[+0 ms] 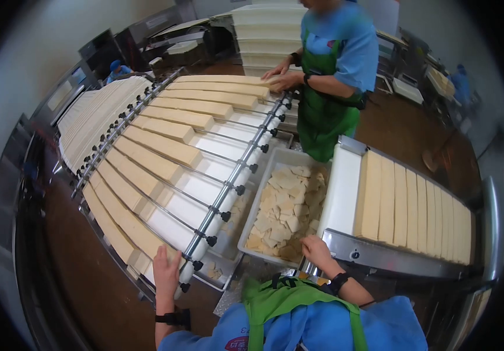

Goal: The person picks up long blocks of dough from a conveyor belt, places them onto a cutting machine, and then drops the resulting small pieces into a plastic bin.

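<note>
At seven o'clock my left hand (166,272), fingers extended, rests against the end of a pale strip (138,225), perhaps steadying it. At five my right hand (317,251) curls by the tub (256,205), likely placed for broken pieces (281,207); its grip I can't tell. At one, a co-worker's hands (287,81) touch the farthest strip (222,79).

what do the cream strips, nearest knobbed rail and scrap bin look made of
Cream strips: matte, perhaps some doughy food; plain faces leave it open. Rail: probably polished steel, given grey highlights. Scrap bin: likely smooth plastic, from its even white rim.
</note>
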Demonstrator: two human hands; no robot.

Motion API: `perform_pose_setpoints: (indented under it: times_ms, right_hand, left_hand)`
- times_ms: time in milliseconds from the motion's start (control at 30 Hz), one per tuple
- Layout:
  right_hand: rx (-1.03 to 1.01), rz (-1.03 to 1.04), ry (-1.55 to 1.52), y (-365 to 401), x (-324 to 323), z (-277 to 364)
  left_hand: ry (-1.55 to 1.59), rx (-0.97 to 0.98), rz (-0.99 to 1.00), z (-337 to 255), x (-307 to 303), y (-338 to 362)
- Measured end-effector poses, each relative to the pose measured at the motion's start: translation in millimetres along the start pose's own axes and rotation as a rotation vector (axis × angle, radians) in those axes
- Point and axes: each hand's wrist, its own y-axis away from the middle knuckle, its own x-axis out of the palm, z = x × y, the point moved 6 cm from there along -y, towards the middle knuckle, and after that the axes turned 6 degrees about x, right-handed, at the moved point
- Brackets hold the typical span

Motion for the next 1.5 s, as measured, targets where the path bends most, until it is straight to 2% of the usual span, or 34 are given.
perform_pose_setpoints:
  times_ms: [33, 133, 267, 600, 933, 1367, 1500]
  right_hand:
    - [0.013, 0.006, 0.004, 0.1, -2.0, 0.0]
    - [0.013, 0.012, -0.033, -0.2, -8.6, 5.3]
    - [0.021, 0.043, -0.002, 2.3, 2.4, -5.0]
    - [0.017, -0.051, -0.049, 5.5, 2.8, -8.5]
    - [-0.006, -0.059, -0.017, 7.0, 0.6, -6.8]
    - [-0.020, -0.067, -0.018, 6.8, -1.5, -4.0]
    - [-0.021, -0.066, 0.001, 7.1, -5.2, -0.4]
  left_hand:
    - [-0.025, 0.131, 0.064, -4.4, 1.6, -7.4]
    - [0.061, 0.124, 0.112, 1.5, 11.9, -10.0]
    - [0.072, 0.082, 0.055, 4.2, 23.2, -7.3]
    - [-0.154, 0.163, -0.050, 5.0, 28.3, 6.0]
    - [-0.208, 0.193, -0.049, 9.2, 30.9, 6.7]
    - [-0.224, 0.133, -0.056, 26.5, 35.8, 11.5]
    - [-0.164, 0.135, -0.030, 10.5, 21.5, -8.8]
